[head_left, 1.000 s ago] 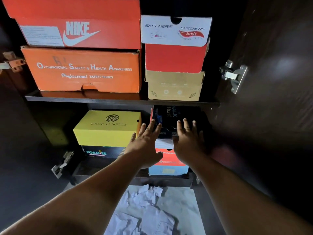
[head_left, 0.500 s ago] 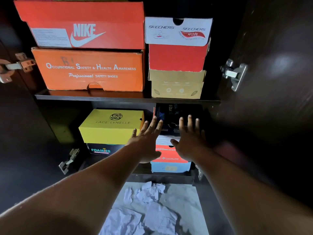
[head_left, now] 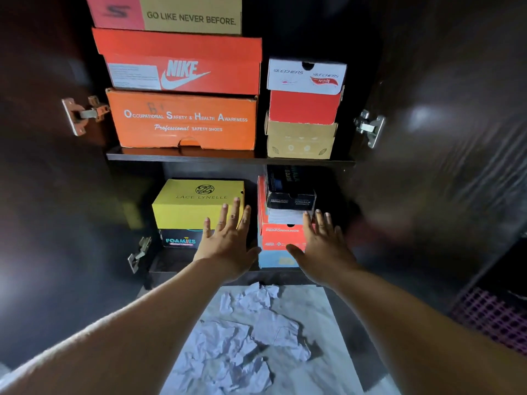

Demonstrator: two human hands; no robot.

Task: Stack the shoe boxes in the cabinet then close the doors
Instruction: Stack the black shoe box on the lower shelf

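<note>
Both hands are spread flat and empty in front of the lower shelf: the left hand (head_left: 228,240) over the yellow box (head_left: 196,203), the right hand (head_left: 320,246) before the right-hand stack (head_left: 281,238). Nothing is held in either grip; fingers are splayed wide. The shoe boxes are seen stacked inside the cabinet, on the upper shelf (head_left: 228,159) and below it. The small black box (head_left: 289,192) topping the right-hand stack is seen sitting crooked, so a nudge could tip it forward. Both doors are open; the right door (head_left: 442,166) could be blocked by any box left proud of the shelf edge. Crumpled paper (head_left: 251,337) is scattered on the floor, and a slip could be caused underfoot.
</note>
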